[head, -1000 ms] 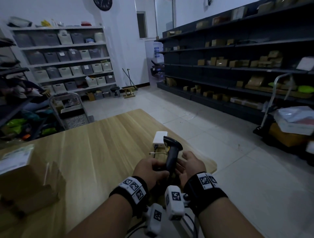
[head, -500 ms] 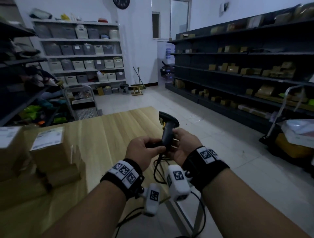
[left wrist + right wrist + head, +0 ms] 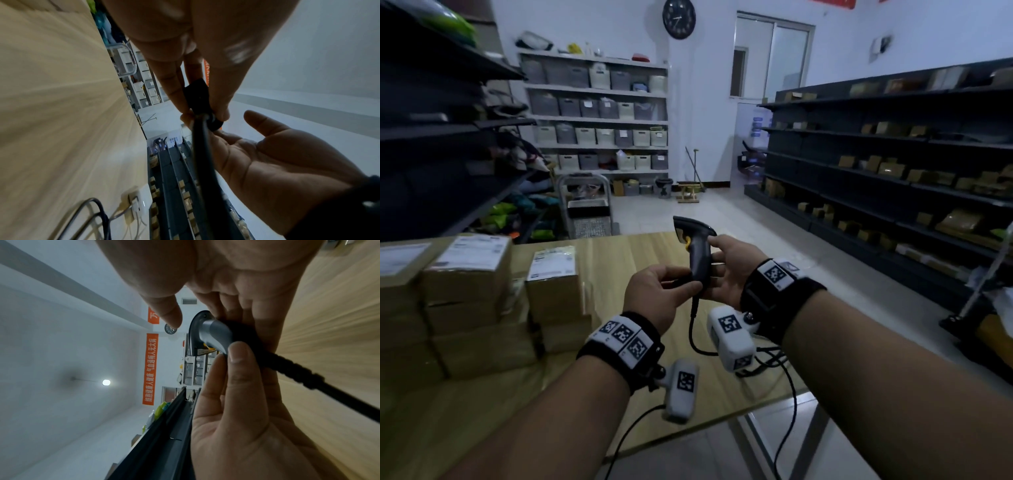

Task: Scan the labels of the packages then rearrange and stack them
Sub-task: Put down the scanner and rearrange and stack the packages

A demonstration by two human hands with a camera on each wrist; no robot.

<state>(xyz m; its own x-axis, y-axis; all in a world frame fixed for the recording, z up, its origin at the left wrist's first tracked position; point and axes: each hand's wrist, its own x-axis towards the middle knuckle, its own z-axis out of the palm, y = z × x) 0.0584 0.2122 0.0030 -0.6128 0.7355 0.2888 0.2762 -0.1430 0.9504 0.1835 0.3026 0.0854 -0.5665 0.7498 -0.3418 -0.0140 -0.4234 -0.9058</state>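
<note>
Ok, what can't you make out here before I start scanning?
- Package labels: head view, too small and dim to read.
- Scanner window: faces away in every view.
- Far-left packages: cut by the head view's edge.
- Scanner handle base: left hand fingers cover it.

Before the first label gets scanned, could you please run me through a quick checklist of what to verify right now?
1. Scanner in hand: ok. The left hand pinches the bottom of its handle; the right hand cups the handle from the other side.
2. Firm trigger grip: not ok. The right hand's fingers lie loosely against the handle, not wrapped round it.
3. Cable free: cannot tell. It hangs from the handle in a loop towards the table; its far end is not visible.
4. Labels facing up: ok on the top packages.
5. Scanner aimed at a label: not ok. It is upright above the table, right of the packages.
</note>
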